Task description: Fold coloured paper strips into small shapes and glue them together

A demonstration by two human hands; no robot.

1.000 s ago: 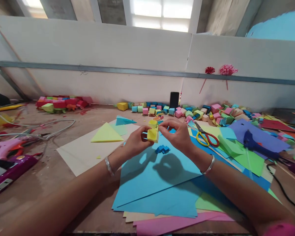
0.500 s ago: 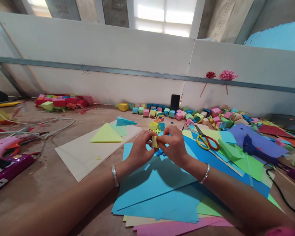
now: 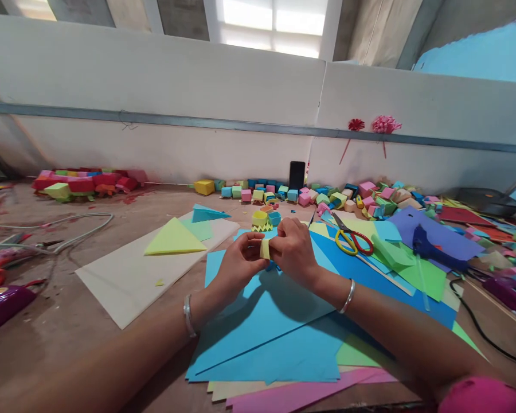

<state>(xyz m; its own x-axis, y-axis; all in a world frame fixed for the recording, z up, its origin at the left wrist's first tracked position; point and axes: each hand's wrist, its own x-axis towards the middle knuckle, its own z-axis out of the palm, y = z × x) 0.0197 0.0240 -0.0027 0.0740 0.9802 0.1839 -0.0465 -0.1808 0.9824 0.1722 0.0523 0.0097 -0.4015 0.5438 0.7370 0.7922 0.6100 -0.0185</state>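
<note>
Both my hands meet over a stack of blue paper sheets [image 3: 262, 321] and pinch a small folded yellow paper piece [image 3: 265, 248] between them. My left hand [image 3: 236, 267] grips it from the left with thumb and fingers. My right hand [image 3: 294, 249] is closed on its right side. A small blue folded piece lies on the sheet just under my hands, mostly hidden. Each wrist wears a silver bangle.
Yellow-and-red scissors [image 3: 352, 238] and a blue glue gun [image 3: 425, 244] lie to the right on coloured sheets. A yellow paper triangle [image 3: 172, 238] rests on a cream sheet at left. Small paper rings [image 3: 264, 218], several coloured paper cubes [image 3: 327, 198] and a black phone [image 3: 297, 174] stand by the wall.
My hands came down and closer together, pressing the yellow piece from an open box-like shape into a flatter fold. The view shifted slightly to the right.
</note>
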